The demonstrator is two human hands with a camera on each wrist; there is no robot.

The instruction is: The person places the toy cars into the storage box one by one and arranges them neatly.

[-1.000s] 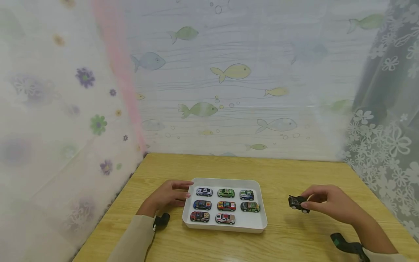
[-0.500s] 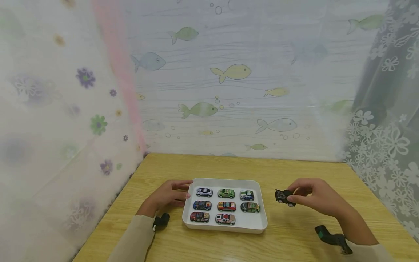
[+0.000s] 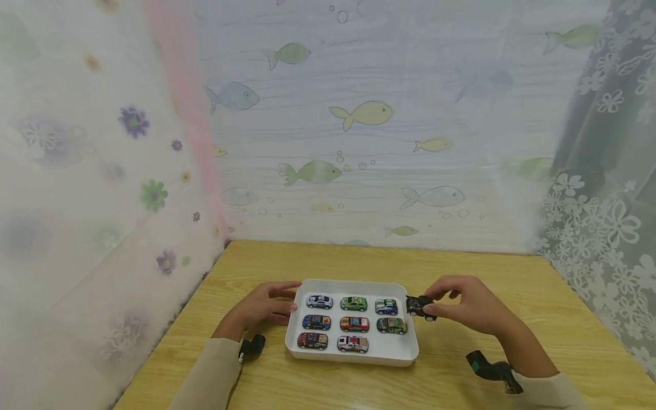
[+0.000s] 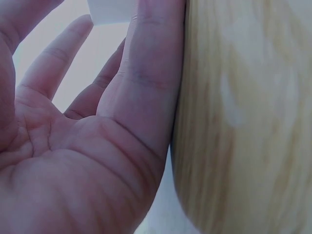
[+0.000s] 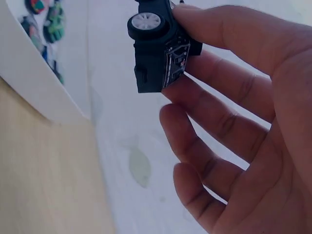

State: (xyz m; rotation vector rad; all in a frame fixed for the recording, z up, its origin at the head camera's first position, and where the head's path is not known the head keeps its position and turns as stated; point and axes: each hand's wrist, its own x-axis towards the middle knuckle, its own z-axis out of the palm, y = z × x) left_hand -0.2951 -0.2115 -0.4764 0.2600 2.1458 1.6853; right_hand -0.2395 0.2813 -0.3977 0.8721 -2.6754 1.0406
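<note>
Between thumb and fingers, my right hand [image 3: 468, 304] pinches a black toy truck [image 3: 420, 307] at the right rim of a white tray [image 3: 353, 357]. In the right wrist view, the truck [image 5: 156, 48] shows a white-spoked wheel; the lower fingers curl loosely without touching it. My left hand [image 3: 263, 304] lies at the tray's left side, fingers extended to its wall. The left wrist view shows that hand [image 4: 87, 136] with its palm up close beside the wooden table. Inside the tray, several small toy cars sit in rows, among them a green car [image 3: 353, 303] and a red-and-yellow one [image 3: 355, 324].
The front row holds a dark red car [image 3: 312, 340] and a white-and-red car [image 3: 352, 344], with bare tray floor [image 3: 392, 345] to their right. Wood-grained table [image 3: 461, 267] surrounds the tray. A fish-printed curtain [image 3: 379, 171] hangs behind.
My right hand has carried the black toy truck leftward, from over the table at the right to the tray's right rim. The left hand and the tray stay put.
</note>
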